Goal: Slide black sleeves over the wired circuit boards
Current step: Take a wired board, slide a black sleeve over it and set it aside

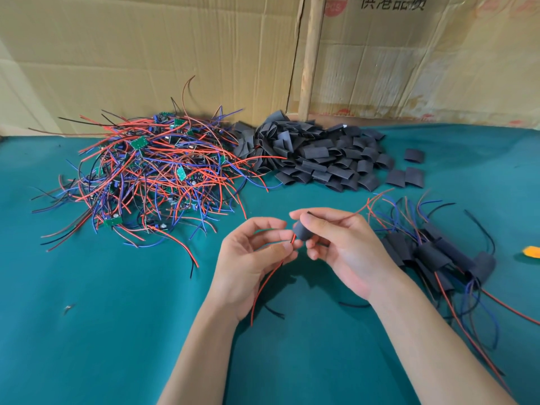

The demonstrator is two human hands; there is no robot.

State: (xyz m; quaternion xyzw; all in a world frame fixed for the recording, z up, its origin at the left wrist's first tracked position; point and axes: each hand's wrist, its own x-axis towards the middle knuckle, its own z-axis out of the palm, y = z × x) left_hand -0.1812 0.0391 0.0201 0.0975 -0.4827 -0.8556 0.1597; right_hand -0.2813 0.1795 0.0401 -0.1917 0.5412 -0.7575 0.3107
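My right hand (342, 244) pinches a black sleeve (302, 230) between thumb and fingers, just above the green table. My left hand (251, 255) pinches the red and black wires (268, 280) that come out of the sleeve's left end; they hang down toward me. The circuit board inside the sleeve is hidden. A heap of wired circuit boards (152, 173) with red, blue and black wires lies at the back left. Behind the hands sits a pile of empty black sleeves (315, 153). Several sleeved boards (432, 255) lie at the right.
The table is covered with green cloth (117, 331). Cardboard sheets (175, 54) stand as a wall along the back. A small orange object (532, 252) lies at the right edge. A small scrap (69, 308) lies at the front left.
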